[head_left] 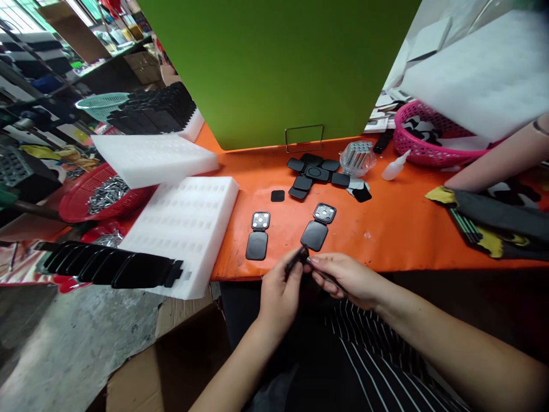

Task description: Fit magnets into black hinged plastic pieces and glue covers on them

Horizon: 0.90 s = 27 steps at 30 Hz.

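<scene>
My left hand (279, 289) is closed on a small black plate (295, 261) at the table's front edge. My right hand (343, 274) pinches a thin dark piece (332, 280) that meets the plate at the fingertips; whether the two are joined I cannot tell. Just beyond my hands lies a black hinged two-plate piece (315, 234), its upper plate showing pale round spots. A similar hinged piece (257, 245) lies to its left. Farther back are a black square pad (278, 196) and a pile of black hinged pieces (317, 173).
White foam blocks (184, 214) stand at left, with a row of black plates (137, 266) on one. Beyond are a red basket (71, 203) of metal pins and a green board (278, 74). On the right are a bag of metal rods (358, 157), a dropper bottle (393, 169) and a pink basket (422, 154).
</scene>
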Available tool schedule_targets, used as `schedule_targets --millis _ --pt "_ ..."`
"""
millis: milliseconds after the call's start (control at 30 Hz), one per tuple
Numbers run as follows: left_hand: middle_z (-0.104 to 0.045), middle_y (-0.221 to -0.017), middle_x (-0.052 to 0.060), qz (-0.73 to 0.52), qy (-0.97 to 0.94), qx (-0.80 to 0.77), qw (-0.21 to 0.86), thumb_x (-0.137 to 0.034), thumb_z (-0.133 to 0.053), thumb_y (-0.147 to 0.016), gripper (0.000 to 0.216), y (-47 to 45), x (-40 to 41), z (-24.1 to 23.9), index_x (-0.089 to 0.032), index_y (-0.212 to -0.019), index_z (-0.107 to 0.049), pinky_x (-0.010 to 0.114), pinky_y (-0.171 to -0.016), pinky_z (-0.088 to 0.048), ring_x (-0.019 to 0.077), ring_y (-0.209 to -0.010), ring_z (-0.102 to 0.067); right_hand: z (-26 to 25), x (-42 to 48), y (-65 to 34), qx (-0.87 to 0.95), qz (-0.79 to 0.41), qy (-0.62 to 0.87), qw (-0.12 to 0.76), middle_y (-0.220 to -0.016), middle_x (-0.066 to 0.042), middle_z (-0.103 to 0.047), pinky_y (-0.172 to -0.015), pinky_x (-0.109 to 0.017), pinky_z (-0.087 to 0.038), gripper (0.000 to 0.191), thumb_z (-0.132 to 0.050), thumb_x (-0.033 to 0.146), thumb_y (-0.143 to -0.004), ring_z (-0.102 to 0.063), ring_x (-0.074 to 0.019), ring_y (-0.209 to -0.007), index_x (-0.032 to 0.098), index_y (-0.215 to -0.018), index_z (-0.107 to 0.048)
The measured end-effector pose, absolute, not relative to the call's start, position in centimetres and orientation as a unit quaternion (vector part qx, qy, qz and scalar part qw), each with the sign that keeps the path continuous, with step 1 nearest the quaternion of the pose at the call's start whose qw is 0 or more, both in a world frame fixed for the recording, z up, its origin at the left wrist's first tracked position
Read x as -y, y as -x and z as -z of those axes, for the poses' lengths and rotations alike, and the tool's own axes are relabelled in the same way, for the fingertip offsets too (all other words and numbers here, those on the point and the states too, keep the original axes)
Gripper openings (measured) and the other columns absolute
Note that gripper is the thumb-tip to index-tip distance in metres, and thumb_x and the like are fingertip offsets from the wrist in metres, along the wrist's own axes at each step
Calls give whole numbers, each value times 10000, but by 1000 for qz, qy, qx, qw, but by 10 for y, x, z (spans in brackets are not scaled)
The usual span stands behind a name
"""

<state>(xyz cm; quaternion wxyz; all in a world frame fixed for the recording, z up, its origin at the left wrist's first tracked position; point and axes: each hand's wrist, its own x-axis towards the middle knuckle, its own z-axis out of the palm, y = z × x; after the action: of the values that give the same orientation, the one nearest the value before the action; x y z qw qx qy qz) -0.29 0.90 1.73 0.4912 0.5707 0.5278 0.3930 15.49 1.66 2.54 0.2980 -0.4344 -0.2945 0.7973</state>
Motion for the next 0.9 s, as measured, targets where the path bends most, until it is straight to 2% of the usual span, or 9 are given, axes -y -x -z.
schedule_targets --millis 100,233,400,600,900 --pt "-623 -1084 45 -359 -670 -484 432 -224 -462 -855 308 2 -5 -20 -229 -1149 -552 294 -862 -450 178 -973 -584 -23 -17 -158 270 -820 412 292 -545 38 -404 -339 -133 -154 340 -528 431 -808 -269 -24 -401 134 -649 -484" --pt "-611 -1107 36 -354 -733 -432 389 -155 -450 -854 366 6 -4 -20 -244 -1205 -500 282 -857 -458 163 -988 -578 -24 -19 -164 167 -873 356 289 -628 14 -451 -345 -115 -170 205 -511 301 -830 -295 -16 -422 126 -725 -509" --pt "-551 -1207 40 -361 -763 -376 382 -92 -436 -845 450 16 -3 -19 -263 -1261 -428 314 -907 -441 172 -1076 -533 -27 -23 -159 59 -916 302 259 -595 29 -432 -314 -112 -156 206 -460 305 -859 -282 -12 -379 138 -749 -512" --pt "-560 -1196 47 -377 -756 -386 372 -71 -444 -837 474 23 0 -16 -272 -1265 -419 302 -870 -468 168 -1040 -558 -27 -19 -142 -14 -916 292 277 -543 52 -389 -296 -111 -150 230 -485 294 -845 -250 -5 -344 140 -674 -486" --pt "-541 -1223 65 -390 -777 -341 357 -75 -428 -841 473 19 -5 -7 -243 -1283 -400 322 -888 -469 180 -1077 -540 -15 -12 -148 -78 -920 258 285 -522 63 -363 -298 -111 -167 218 -465 312 -870 -253 -10 -339 147 -733 -503"
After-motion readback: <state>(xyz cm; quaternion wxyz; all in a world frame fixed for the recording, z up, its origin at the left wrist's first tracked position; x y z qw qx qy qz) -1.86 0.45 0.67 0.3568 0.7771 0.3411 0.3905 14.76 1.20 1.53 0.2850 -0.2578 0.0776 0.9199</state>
